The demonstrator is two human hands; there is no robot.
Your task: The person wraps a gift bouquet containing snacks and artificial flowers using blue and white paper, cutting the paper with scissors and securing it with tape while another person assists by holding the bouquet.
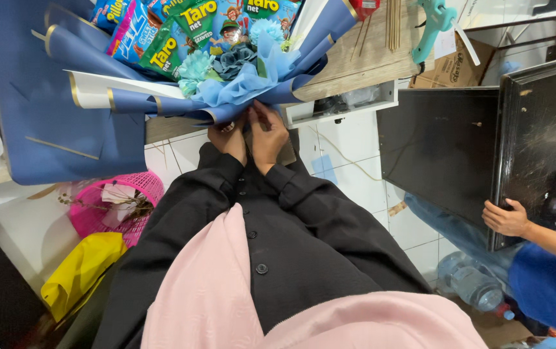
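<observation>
A snack bouquet (213,58) lies on the wooden table (355,61), wrapped in dark blue, white and light blue paper, with green and blue snack packets and pale blue paper flowers inside. My left hand (229,139) and my right hand (266,132) both grip its narrow base at the table's edge, fingers closed around the gathered paper. Black sleeves cover my wrists. The stem under my hands is hidden.
A teal glue gun (434,22) and thin wooden sticks (393,22) lie at the table's far right. A pink basket (116,207) and yellow bag (81,268) sit on the floor at left. Another person's hand (507,220) in a blue sleeve touches a black board (536,142). Plastic bottles (472,284) lie below.
</observation>
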